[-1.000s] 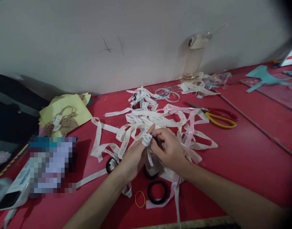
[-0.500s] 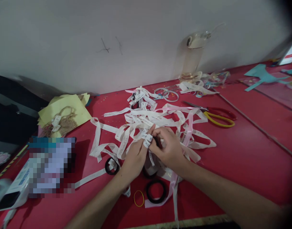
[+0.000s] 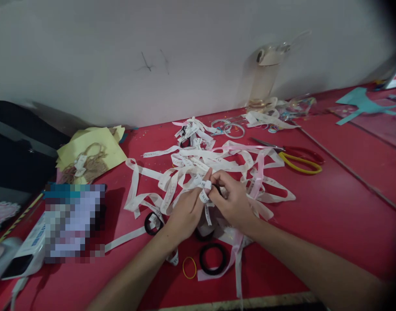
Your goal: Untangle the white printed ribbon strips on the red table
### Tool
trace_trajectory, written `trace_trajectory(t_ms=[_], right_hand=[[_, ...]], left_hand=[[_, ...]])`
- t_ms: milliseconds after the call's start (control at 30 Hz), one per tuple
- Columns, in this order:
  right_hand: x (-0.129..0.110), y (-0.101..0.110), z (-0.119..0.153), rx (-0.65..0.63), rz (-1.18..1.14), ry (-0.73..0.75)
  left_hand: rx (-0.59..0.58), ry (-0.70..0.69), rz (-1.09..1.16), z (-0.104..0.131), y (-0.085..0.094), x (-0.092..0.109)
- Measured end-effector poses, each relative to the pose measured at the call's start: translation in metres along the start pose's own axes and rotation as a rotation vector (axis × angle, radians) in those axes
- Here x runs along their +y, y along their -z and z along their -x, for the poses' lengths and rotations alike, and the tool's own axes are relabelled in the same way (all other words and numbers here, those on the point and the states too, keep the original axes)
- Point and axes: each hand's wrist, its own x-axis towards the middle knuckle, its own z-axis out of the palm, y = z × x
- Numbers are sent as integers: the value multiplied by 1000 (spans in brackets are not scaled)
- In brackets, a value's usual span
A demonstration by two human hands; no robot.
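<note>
My left hand point(image 3: 188, 211) and my right hand point(image 3: 232, 201) meet at the middle of a tangled heap of white printed ribbon point(image 3: 146, 172). A short piece of printed ribbon point(image 3: 204, 185) is looped at my left fingertips, which are closed on it. My right fingers are bent and pinched beside it, on a black band point(image 3: 218, 190) that is mostly hidden behind them. Just below lie another black band point(image 3: 212, 259), a yellow rubber band point(image 3: 189, 268) and a pink ribbon. A black band with ribbon on it point(image 3: 153, 223) lies left of my left wrist.
Yellow-handled scissors point(image 3: 301, 164) lie at the right of the heap. Behind it are a pile of ribbon-tied bands point(image 3: 193, 131), wire rings point(image 3: 234, 130) and a clear bottle point(image 3: 264, 80). Yellow paper point(image 3: 112, 149) with twine and a white device point(image 3: 32, 255) are at left.
The whole view has shifted slightly, so the tabletop things appear a little further right. Both hands stay together, with the ribbon loop turned slightly at the fingertips.
</note>
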Motion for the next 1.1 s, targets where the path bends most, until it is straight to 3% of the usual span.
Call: trace_trajectory(t_ms=[67, 133, 233, 433, 633, 733, 800, 867, 967, 1033, 1100], right_hand=[[-1, -1, 1, -5, -54, -2], [-1, 0, 1, 2, -37, 17], [0, 2, 1, 25, 58, 51], [3, 3, 0, 111, 192, 113], [5, 0, -2, 132, 266, 118], [7, 4, -5, 158, 354, 276], [7, 8, -7, 95, 383, 448], [7, 12, -7, 49, 380, 531], [8, 12, -8, 118, 284, 324], [11, 12, -11, 187, 165, 138], [14, 12, -15, 242, 43, 47]], left_hand=[[32, -56, -200, -1, 3, -1], [49, -91, -242, -1, 4, 0], [44, -59, -25, -1, 1, 4], [70, 170, 543, 1, -10, 8], [99, 204, 432, 1, -3, 14], [33, 215, 553, 0, -2, 16], [-57, 248, 759, -1, -4, 15], [-129, 286, 934, -1, -7, 14], [-153, 310, 977, 0, -11, 13], [-75, 277, 846, 1, -11, 12], [57, 186, 620, 2, -8, 13]])
